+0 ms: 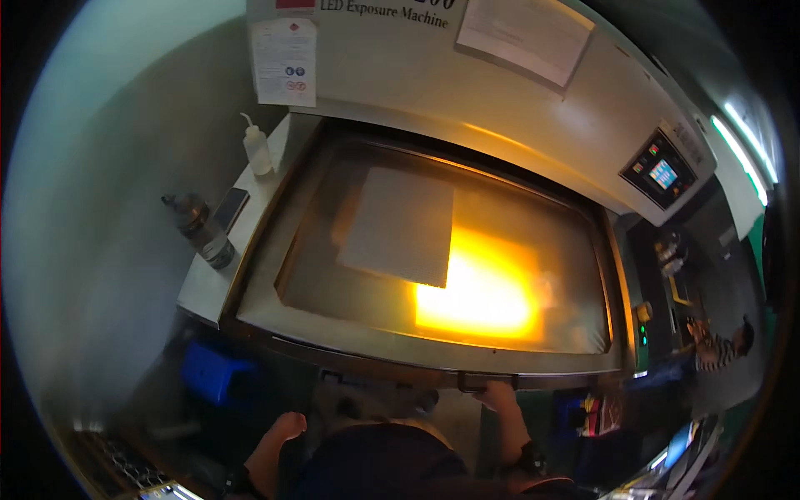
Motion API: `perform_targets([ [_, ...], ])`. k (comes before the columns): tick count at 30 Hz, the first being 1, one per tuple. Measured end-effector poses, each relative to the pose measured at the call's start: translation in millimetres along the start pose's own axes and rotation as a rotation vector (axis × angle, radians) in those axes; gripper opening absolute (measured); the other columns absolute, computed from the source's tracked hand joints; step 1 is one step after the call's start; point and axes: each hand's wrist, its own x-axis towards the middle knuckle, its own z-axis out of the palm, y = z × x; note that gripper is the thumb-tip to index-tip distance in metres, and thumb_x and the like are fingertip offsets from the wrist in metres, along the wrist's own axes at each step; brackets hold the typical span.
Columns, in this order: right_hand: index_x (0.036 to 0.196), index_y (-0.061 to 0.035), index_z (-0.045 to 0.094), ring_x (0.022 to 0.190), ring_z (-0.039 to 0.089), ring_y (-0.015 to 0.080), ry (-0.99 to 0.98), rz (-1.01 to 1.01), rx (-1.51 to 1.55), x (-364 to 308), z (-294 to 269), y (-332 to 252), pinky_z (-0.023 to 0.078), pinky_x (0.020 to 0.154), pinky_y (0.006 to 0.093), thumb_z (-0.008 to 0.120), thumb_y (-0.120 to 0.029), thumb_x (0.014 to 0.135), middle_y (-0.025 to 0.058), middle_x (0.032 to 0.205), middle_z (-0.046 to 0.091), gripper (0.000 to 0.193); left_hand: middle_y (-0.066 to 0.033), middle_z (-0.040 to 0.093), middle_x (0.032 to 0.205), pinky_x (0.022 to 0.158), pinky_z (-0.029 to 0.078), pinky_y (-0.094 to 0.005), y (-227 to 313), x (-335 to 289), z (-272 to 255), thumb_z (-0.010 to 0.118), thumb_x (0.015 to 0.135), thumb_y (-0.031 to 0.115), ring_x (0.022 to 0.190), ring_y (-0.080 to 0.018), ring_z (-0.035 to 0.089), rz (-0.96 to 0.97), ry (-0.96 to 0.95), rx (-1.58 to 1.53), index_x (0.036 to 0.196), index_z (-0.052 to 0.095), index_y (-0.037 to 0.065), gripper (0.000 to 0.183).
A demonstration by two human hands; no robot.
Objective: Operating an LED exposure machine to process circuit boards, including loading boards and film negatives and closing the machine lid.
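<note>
My right hand [498, 395] is closed at the dark handle [472, 384] on the front edge of the exposure machine's wide framed bed [333, 327]. A grey-white rectangular sheet [398, 225] lies on the bed, left of its middle. Bright yellow-orange light [483, 296] glows from the bed beside the sheet's lower right corner. Lower left of the handle, my left hand [290, 424] hangs near my body, fingers curled in, with nothing seen in it.
A white squeeze bottle [257, 148], a phone [230, 208] and a clear drink bottle [204, 232] stand or lie on the left ledge. A control panel [658, 173] sits at upper right. A blue stool [208, 371] is below left. Another person [723, 348] is at far right.
</note>
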Motion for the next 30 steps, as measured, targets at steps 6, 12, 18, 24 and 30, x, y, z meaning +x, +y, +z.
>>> perform_targets([
  [6,0.087,-0.0173,0.075,0.080,0.069,0.0318,0.167,0.003,-0.185,-100,-153,-50,0.056,0.074,0.0436,0.073,-0.041,0.074,0.0103,0.083,0.072,0.027,-0.0157,0.071,0.092,0.082,0.053,-0.0443,11,25,-62,0.056,0.083,0.020,0.093,-0.0358,0.067,0.134,-0.019,0.054,0.090,0.073,0.010,0.020],
  [12,0.097,-0.0147,0.069,0.070,0.066,0.0308,0.794,-0.088,-0.015,-126,-278,-70,0.053,0.067,0.0409,0.078,-0.023,0.068,0.0076,0.076,0.067,0.031,-0.0127,0.065,0.072,0.067,0.050,-0.0383,156,45,-136,0.048,0.082,0.011,0.071,-0.0266,0.066,0.311,0.163,-0.280,0.080,0.065,0.004,0.018],
  [18,0.099,-0.0142,0.067,0.063,0.062,0.0239,1.532,-0.401,-0.312,-95,-328,-59,0.049,0.061,0.0363,0.076,-0.025,0.074,0.0012,0.078,0.061,0.029,-0.0164,0.064,0.100,0.081,0.047,-0.0397,248,144,-170,0.055,0.091,0.019,0.094,-0.0273,0.062,0.557,0.681,-0.430,0.108,0.063,0.004,0.023],
  [24,0.087,-0.0123,0.068,0.057,0.059,0.0180,1.576,-0.530,-0.394,-79,-364,-60,0.045,0.057,0.0321,0.074,-0.023,0.073,-0.0019,0.067,0.062,0.019,-0.0243,0.027,0.157,0.113,0.018,-0.0636,277,228,-216,0.065,0.085,0.059,0.145,-0.0403,0.025,-0.032,0.605,0.173,0.151,0.033,0.006,0.090],
  [30,0.090,-0.0176,0.070,0.057,0.054,0.0118,1.652,-0.529,-0.525,-70,-399,-50,0.041,0.056,0.0263,0.071,-0.025,0.079,-0.0054,0.070,0.055,0.014,-0.0281,-0.004,0.161,0.114,0.008,-0.0672,284,243,-214,0.070,0.064,0.079,0.147,-0.0502,0.000,-0.350,0.720,0.058,0.156,-0.004,0.004,0.140],
])
